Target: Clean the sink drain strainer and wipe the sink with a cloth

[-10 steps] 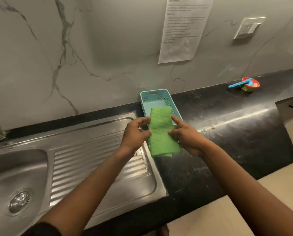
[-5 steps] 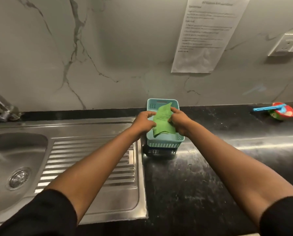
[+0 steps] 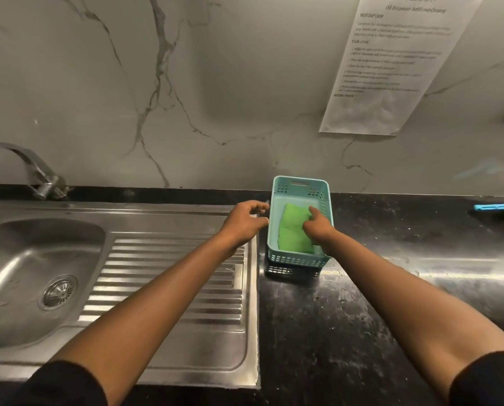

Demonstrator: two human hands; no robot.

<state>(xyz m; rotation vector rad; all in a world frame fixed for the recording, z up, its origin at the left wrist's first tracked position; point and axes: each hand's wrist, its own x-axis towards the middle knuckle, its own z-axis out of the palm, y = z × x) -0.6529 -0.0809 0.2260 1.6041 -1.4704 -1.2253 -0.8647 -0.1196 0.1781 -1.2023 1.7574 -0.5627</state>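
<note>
A grey marble wall (image 3: 215, 83) fills the upper half of the view, with a printed sheet of paper (image 3: 391, 68) stuck to it at the upper right; below it runs a black counter (image 3: 347, 332), dusty and streaked, on the right, and a steel sink (image 3: 16, 259) with its ribbed draining board (image 3: 171, 288) on the left; a curved tap (image 3: 31, 168) stands at the back left corner of the sink; the round drain strainer (image 3: 59, 292) sits in the bottom of the basin, well apart from both hands.

A small teal basket (image 3: 300, 183) stands on the counter just beside the right edge of the draining board, close to the wall; a folded green cloth (image 3: 293, 230) lies flat inside it.

The right hand (image 3: 318, 230) reaches into the basket with its fingers curled down onto the right side of the cloth, touching it; whether they pinch the fabric or only press on it cannot be told; the left hand (image 3: 244, 219) hovers just outside the basket's left wall, above the draining board, fingers loosely spread and holding nothing.

At the far right edge, a blue stick (image 3: 496, 206) lies across a small red and green object that is mostly cut off.
</note>
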